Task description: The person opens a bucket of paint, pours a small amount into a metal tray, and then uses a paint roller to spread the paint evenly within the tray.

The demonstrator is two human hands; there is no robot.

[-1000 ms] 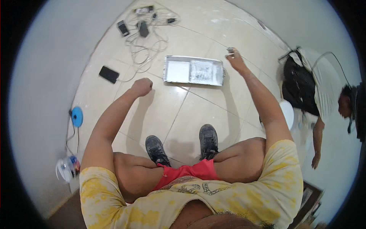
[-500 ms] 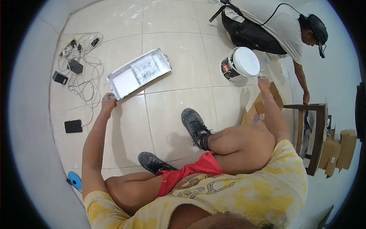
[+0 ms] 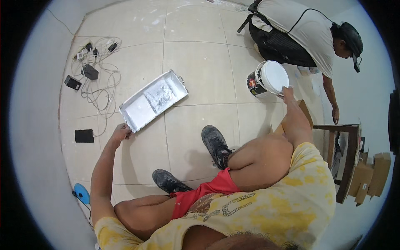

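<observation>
A long paint tray (image 3: 141,106), white with paint inside, lies slanted on the tiled floor ahead of me. My left hand (image 3: 122,131) is closed on its near left corner. To the right stands a paint bucket (image 3: 256,85) with a white top and a dark label; whether the white is a lid or paint is hard to tell. The fingers of my right hand (image 3: 287,93) are bent against the bucket's near right rim, gripping it or its handle. My arms are spread wide.
At the left lie tangled white cables (image 3: 102,83) with black adapters (image 3: 89,72), a phone (image 3: 84,136) and a blue disc (image 3: 81,194). A co-worker (image 3: 291,37) bends over at the far right, beside a dark wooden stool (image 3: 348,154). Flattened cardboard boxes (image 3: 368,177) lean there.
The tray has slid a little toward me with my left hand on its corner. My right hand now overlaps the bucket's rim. The whole view has shifted slightly.
</observation>
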